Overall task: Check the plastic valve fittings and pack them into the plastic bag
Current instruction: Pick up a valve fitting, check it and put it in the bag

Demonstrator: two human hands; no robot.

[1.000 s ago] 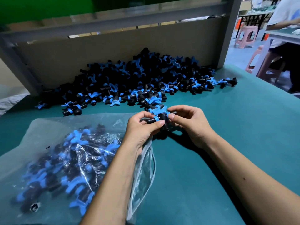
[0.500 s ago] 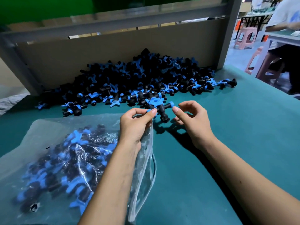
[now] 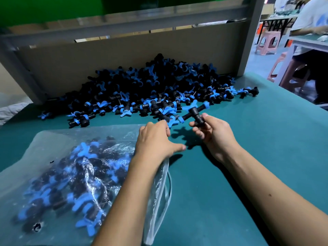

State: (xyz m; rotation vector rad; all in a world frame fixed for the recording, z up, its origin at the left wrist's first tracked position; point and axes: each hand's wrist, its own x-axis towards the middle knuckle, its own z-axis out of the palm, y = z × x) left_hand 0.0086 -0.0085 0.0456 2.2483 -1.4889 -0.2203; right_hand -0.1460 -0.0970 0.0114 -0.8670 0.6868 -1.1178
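My right hand (image 3: 215,134) now grips one fitting (image 3: 194,115) alone, lifted off the desk (image 3: 266,148) at centre frame; a second ago both hands shared it. My left hand (image 3: 156,141), fingers loose, reaches toward the pile (image 3: 150,89). The bag (image 3: 71,174) lies lower left, part filled.

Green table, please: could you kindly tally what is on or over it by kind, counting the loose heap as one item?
Heap of loose fittings: 1
Plastic bag: 1
Held valve fitting: 1
Hands: 2, left hand and right hand
Total: 5
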